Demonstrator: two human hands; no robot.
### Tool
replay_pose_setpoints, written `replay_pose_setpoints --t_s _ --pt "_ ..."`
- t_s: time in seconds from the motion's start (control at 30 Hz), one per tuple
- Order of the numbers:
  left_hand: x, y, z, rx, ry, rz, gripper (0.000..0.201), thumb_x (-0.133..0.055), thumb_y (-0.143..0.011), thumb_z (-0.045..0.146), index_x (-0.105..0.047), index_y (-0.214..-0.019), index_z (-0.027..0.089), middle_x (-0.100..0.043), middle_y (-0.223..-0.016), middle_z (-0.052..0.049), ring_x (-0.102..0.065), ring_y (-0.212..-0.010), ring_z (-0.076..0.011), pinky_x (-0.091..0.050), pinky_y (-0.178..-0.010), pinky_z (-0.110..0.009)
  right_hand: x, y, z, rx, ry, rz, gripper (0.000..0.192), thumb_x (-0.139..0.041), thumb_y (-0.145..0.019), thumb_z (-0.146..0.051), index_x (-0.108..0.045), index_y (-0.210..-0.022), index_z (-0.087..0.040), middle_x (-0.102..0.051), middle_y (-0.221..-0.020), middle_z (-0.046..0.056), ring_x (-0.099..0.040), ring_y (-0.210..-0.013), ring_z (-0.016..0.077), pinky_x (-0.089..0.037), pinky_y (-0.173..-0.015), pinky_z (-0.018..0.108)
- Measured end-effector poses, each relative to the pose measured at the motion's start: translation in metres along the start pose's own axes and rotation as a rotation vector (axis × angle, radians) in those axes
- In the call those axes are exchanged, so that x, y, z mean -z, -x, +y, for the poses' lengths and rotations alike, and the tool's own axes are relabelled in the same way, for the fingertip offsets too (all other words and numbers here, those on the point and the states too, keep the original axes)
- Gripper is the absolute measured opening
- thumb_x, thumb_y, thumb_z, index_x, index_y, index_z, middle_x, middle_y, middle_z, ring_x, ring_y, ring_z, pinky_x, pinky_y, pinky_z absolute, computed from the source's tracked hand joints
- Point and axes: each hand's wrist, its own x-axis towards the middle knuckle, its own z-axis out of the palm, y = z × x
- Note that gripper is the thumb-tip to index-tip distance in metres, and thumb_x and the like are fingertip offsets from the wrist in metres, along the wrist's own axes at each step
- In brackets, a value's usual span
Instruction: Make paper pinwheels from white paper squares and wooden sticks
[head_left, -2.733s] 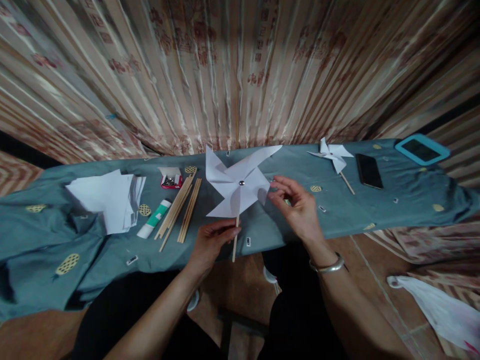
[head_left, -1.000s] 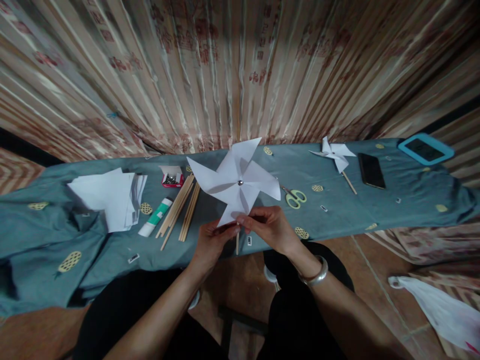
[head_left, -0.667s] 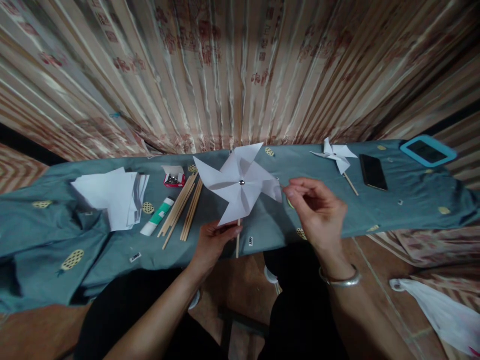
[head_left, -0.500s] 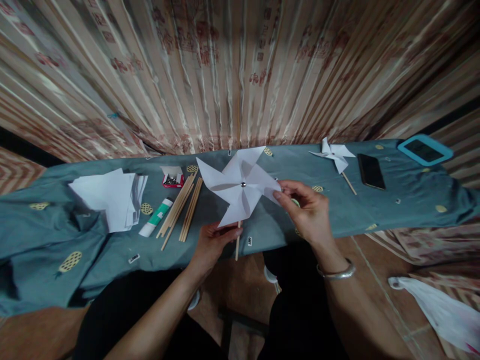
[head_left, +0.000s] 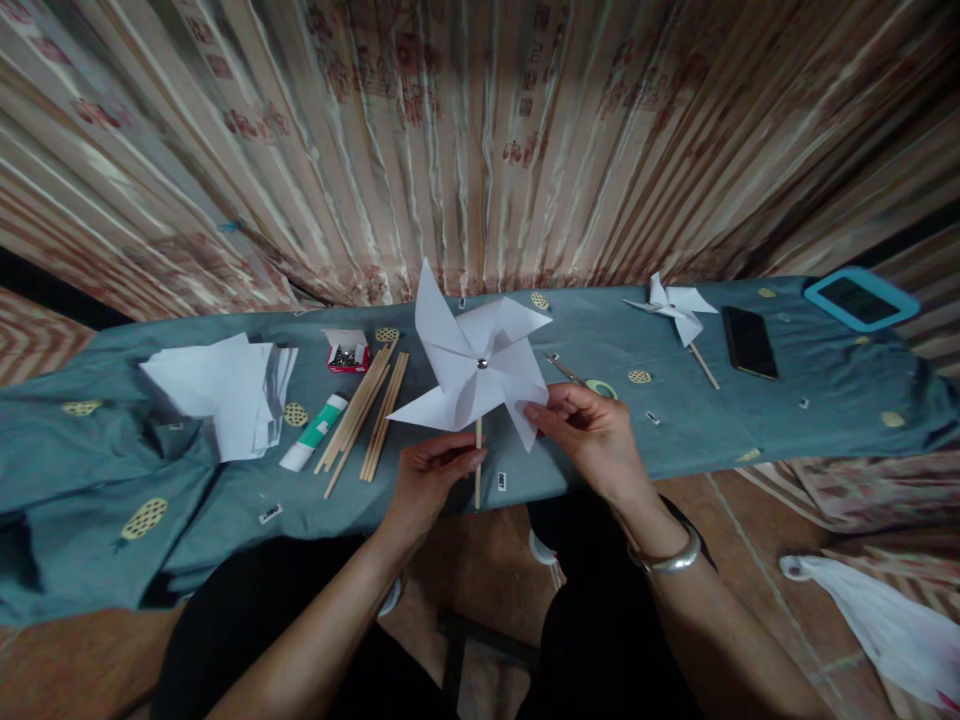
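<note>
A white paper pinwheel (head_left: 459, 345) with a shiny metal pin at its hub is held up over the near side of the table. My left hand (head_left: 435, 475) pinches its wooden stick (head_left: 478, 480) below the blades. At the lower right blade, the thumb and fingers of my right hand (head_left: 592, 430) are closed on the paper edge. Behind that hand lies a pair of scissors (head_left: 600, 388) with pale green handles, partly hidden. Left of the pinwheel are loose wooden sticks (head_left: 360, 415), a green and white glue stick (head_left: 315, 432) and a small red box of pins (head_left: 347, 355).
A stack of white paper (head_left: 217, 395) lies at the left on the green cloth (head_left: 225, 510). Over to the right are a second pinwheel (head_left: 679, 305), a black phone (head_left: 750, 342) and a blue-framed device (head_left: 862, 298). A pleated curtain (head_left: 480, 150) hangs behind the table.
The pinwheel's blades have turned clockwise, and my right hand has moved down and slightly left with a blade. More of the scissors shows. My left hand stays on the stick.
</note>
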Motion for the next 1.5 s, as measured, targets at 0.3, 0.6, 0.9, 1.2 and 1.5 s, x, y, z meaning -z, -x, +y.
replay_pose_setpoints --t_s 0.3,0.6,0.9,1.2,1.5 --pt "0.000 0.003 0.007 0.004 -0.029 -0.006 0.020 -0.082 -0.057 0.028 -0.079 -0.075 0.020 -0.073 -0.067 -0.001 -0.058 -0.059 -0.0132 -0.048 -0.062 -0.026 -0.014 0.005 0.000 -0.133 -0.147 -0.145 0.033 -0.079 -0.067 -0.049 -0.064 -0.062 -0.020 -0.064 -0.056 -0.002 -0.057 -0.050 0.0110 -0.051 -0.051 0.024" --pt "0.000 0.002 0.004 -0.013 0.009 -0.041 0.016 -0.079 -0.058 0.027 -0.079 -0.072 0.019 -0.074 -0.068 -0.002 -0.062 -0.063 -0.0154 -0.049 -0.066 -0.026 -0.031 0.011 0.004 -0.254 -0.270 -0.175 0.035 -0.084 -0.059 -0.048 -0.070 -0.069 -0.018 -0.067 -0.057 -0.001 -0.061 -0.049 0.0108 -0.056 -0.051 0.025" --pt "0.000 0.004 0.006 -0.046 -0.029 -0.065 0.011 -0.079 -0.060 0.028 -0.076 -0.065 0.018 -0.068 -0.060 0.002 -0.059 -0.062 -0.0148 -0.046 -0.066 -0.026 -0.026 0.016 0.009 -0.082 -0.059 -0.247 0.028 -0.074 -0.075 -0.047 -0.073 -0.078 -0.019 -0.070 -0.069 0.001 -0.059 -0.057 0.0118 -0.046 -0.051 0.023" --pt "0.005 0.005 0.005 -0.021 -0.082 -0.036 0.017 -0.081 -0.060 0.032 -0.073 -0.059 0.017 -0.067 -0.061 0.000 -0.056 -0.062 -0.0135 -0.043 -0.062 -0.024 0.016 -0.003 0.001 0.201 0.099 0.261 0.020 -0.069 -0.082 -0.039 -0.070 -0.086 -0.019 -0.071 -0.076 0.002 -0.062 -0.067 0.0134 -0.050 -0.064 0.026" --pt "-0.001 0.007 0.007 0.035 -0.045 -0.077 0.013 -0.083 -0.057 0.027 -0.075 -0.060 0.018 -0.068 -0.060 0.001 -0.058 -0.062 -0.0136 -0.046 -0.065 -0.024 0.020 -0.018 0.017 0.177 0.201 0.140 0.031 -0.070 -0.080 -0.033 -0.069 -0.109 -0.022 -0.074 -0.099 0.005 -0.065 -0.077 0.0159 -0.052 -0.074 0.032"
